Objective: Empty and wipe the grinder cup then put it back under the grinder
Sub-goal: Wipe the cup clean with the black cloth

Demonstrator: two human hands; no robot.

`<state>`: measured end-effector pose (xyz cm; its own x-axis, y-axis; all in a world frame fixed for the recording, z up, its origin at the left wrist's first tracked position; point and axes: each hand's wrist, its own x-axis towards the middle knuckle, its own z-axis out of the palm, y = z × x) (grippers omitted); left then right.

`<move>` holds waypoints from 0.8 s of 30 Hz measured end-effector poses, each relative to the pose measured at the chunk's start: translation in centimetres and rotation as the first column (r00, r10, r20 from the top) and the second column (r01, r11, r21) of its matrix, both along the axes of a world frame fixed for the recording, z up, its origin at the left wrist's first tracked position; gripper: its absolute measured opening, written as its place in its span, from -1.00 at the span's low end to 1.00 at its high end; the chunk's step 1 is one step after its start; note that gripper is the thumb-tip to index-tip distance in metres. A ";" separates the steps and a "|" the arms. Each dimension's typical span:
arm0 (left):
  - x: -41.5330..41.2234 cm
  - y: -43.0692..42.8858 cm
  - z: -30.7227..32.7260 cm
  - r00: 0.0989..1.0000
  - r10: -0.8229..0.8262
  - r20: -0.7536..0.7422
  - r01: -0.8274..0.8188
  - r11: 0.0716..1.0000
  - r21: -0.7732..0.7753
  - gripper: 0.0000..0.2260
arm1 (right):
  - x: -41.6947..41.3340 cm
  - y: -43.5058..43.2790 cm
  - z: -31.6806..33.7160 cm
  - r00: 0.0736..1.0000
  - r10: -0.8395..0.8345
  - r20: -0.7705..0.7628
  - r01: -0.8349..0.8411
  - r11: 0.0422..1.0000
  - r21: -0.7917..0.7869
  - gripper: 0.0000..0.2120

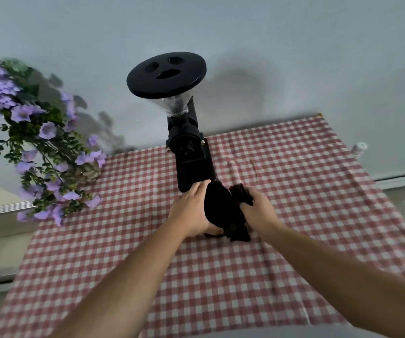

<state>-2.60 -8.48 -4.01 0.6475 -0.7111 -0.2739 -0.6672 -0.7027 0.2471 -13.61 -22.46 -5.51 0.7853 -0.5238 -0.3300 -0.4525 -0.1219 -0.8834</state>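
Two bare hands of yours meet just in front of the grinder, which stands at the twelve o'clock end of the red-and-white checked cloth. Your left hand is wrapped around the black grinder cup, fingers curled over its far side and thumb under its near edge, holding it tilted just above the cloth at the foot of the grinder, not under the spout. Your right hand is closed on a dark rag, bunched against the cup's three o'clock side, with a loose end hanging down to the cloth at about five o'clock of the cup. Cup and rag are both so dark that you cannot tell where one ends or whether the rag reaches inside. The grinder's round black lid tops a clear hopper. Purple flowers spill over at nine o'clock, and a small white bottle stands off the cloth at two o'clock.
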 end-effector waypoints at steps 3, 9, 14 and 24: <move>-0.1 0.0 0.1 1.000 -0.006 0.010 0.006 1.000 0.007 0.12 | -1.7 2.3 -0.9 0.999 0.051 -0.002 -0.051 0.992 -0.113 -0.54; 0.1 -0.3 0.4 1.000 -0.016 -0.026 0.017 0.999 0.035 0.13 | -0.6 1.3 -1.6 0.998 -0.013 0.067 0.018 0.996 -0.084 -0.52; 0.0 -0.4 0.5 1.000 -0.014 0.010 0.013 0.999 0.053 0.10 | -2.8 3.2 -2.3 0.935 0.341 0.099 -0.269 0.862 -0.430 -0.44; 0.0 -0.4 0.3 1.000 0.007 0.018 -0.009 0.997 0.077 0.16 | 0.4 -2.9 -0.1 0.803 0.540 -0.251 -0.475 0.326 -0.817 -0.61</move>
<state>-2.61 -8.85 -3.72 0.6585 -0.6831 -0.3159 -0.6653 -0.7246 0.1798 -13.20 -25.40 -5.60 0.9982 -0.0025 0.0597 0.0122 -0.9694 -0.2451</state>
